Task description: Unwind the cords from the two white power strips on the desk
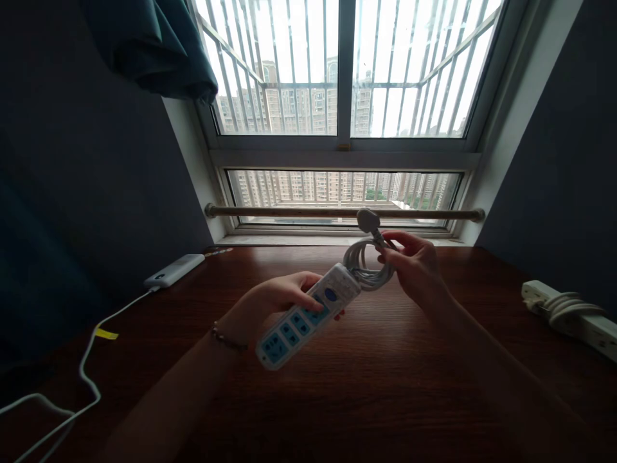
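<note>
"What's at the far left?"

"A white cable (pixel 81 370) winding up from the lower left corner, with a yellow tag (pixel 107 334) beside it. It runs to a white device (pixel 174 271) lying flat on the brown tabletop (pixel 385 399), its length slanting toward the upper right."

"And next?"

"The left hand (pixel 282 292), just left of centre, with a bracelet (pixel 227 339) at the wrist. Its thumb presses on the upper face of the power strip (pixel 299 323) and fingertips show past the far edge, so the strip is clasped between them."

"Where is the strip, and how does it lie?"

"Middle of the frame, over the tabletop. Its long axis climbs from lower left to upper right; the blue sockets face the camera, and the cord end points upper right. Whether the lower end touches the wood, I can't tell."

"Beyond that end?"

"The coiled grey cord (pixel 376 279), with the plug (pixel 368 220) above it, head tipped to the upper left. The right hand (pixel 418 262) pinches the cord just below the plug, between thumb and forefinger."

"Far right?"

"A second power strip (pixel 590 330), slanting down to the right edge, its own cord (pixel 569 307) wrapped around it."
</note>
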A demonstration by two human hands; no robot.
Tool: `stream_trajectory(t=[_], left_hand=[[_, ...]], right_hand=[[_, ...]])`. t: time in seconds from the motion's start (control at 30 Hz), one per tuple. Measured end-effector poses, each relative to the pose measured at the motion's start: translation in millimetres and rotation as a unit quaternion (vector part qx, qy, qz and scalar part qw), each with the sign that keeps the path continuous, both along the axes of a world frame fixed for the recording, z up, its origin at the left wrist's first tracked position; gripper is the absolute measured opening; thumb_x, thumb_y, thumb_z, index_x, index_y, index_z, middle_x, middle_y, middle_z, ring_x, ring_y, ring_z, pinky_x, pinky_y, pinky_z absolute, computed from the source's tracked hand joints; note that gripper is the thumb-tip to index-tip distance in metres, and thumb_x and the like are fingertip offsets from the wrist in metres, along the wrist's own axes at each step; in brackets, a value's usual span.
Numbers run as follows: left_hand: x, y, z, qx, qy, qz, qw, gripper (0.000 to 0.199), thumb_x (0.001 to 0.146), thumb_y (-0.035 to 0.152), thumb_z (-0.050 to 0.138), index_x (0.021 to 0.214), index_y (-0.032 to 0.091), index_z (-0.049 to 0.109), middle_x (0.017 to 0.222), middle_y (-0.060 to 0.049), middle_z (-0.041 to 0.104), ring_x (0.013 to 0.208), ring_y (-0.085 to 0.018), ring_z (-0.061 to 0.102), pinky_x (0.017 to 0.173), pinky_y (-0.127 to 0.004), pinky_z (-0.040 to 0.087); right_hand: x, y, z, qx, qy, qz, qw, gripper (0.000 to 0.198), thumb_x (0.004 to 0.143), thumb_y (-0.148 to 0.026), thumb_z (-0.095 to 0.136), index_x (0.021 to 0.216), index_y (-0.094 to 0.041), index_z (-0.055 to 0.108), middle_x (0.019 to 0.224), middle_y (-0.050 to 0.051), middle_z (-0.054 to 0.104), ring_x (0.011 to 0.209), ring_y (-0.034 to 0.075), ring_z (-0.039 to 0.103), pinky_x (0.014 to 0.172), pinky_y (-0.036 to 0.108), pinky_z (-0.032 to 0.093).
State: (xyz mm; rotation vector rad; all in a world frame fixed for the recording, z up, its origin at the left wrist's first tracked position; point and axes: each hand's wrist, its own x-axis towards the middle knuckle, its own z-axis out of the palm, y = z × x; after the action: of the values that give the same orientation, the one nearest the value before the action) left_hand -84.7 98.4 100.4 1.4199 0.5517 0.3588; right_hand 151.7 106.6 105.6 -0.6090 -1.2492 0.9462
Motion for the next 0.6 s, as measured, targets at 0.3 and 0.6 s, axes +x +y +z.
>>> stream_trajectory(t=[0.3,0.6], left_hand=[[23,45,27.9,0.086,-0.103,-0.010,0.991,0.074,0.059,0.073,0.059,0.093,0.007,0.064,0.093,-0.019,0.069,0.089,-0.030,0.065,0.081,-0.038,0.047],[41,45,51.1,0.129,-0.156,0.095,0.975,0.033,0.072,0.031,0.062,0.099,0.010,0.061,0.079,-0.008,0.069,0.075,-0.023,0.066,0.073,-0.035,0.048]], right_hand=[[-32,16,55,0.170,0.086,-0.033,0.981,0.020,0.061,-0.011,0.066,0.079,-0.020,0.067,0.081,-0.001,0.062,0.062,0.010,0.053,0.056,0.024,0.043],[-30,17,57,0.306,0.035,-0.074,0.949,0.027,0.061,-0.003,0.058,0.081,-0.020,0.064,0.094,0.002,0.057,0.080,0.014,0.056,0.064,0.026,0.045]])
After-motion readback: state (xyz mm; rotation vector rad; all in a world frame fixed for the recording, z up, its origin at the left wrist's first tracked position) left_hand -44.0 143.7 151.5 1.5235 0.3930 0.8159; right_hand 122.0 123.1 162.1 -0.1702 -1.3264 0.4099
